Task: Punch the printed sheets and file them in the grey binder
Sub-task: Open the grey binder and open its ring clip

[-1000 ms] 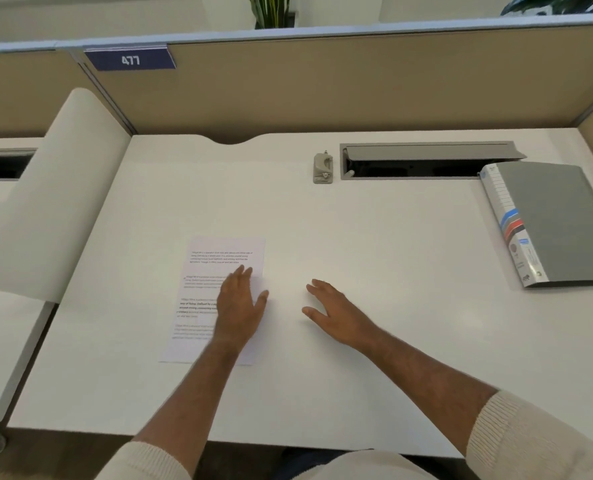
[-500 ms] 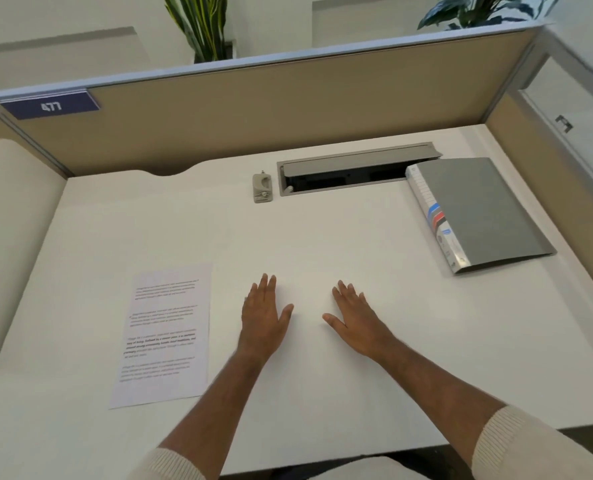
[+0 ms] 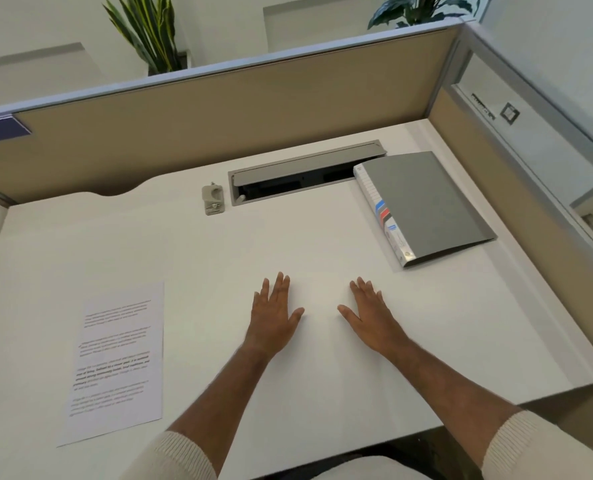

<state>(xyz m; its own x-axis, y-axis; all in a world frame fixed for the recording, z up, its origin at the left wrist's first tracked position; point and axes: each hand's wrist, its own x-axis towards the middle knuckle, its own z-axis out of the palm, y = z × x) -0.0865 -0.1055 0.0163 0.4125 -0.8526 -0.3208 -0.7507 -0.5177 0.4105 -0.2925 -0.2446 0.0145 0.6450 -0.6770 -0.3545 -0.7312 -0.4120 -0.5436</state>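
- While both palms lie flat on the white desk (image 3: pixel 218 258), nothing is held: the left hand (image 3: pixel 272 315) and right hand (image 3: pixel 371 317) have straight, spread fingers, side by side near the middle.
- Printed sheets (image 3: pixel 118 362) sit at about 8 o'clock from the hands, well apart from them, lying flat and slightly tilted.
- Grey binder (image 3: pixel 430 206) is closed, up at around 2 o'clock, spine label facing the hands.
- Small grey punch (image 3: pixel 213 199) sits at roughly 11 o'clock, just beside the open cable tray (image 3: pixel 305 174), which touches the binder's far corner.
- Cream sleeves (image 3: pixel 180 455) pushed up both forearms.
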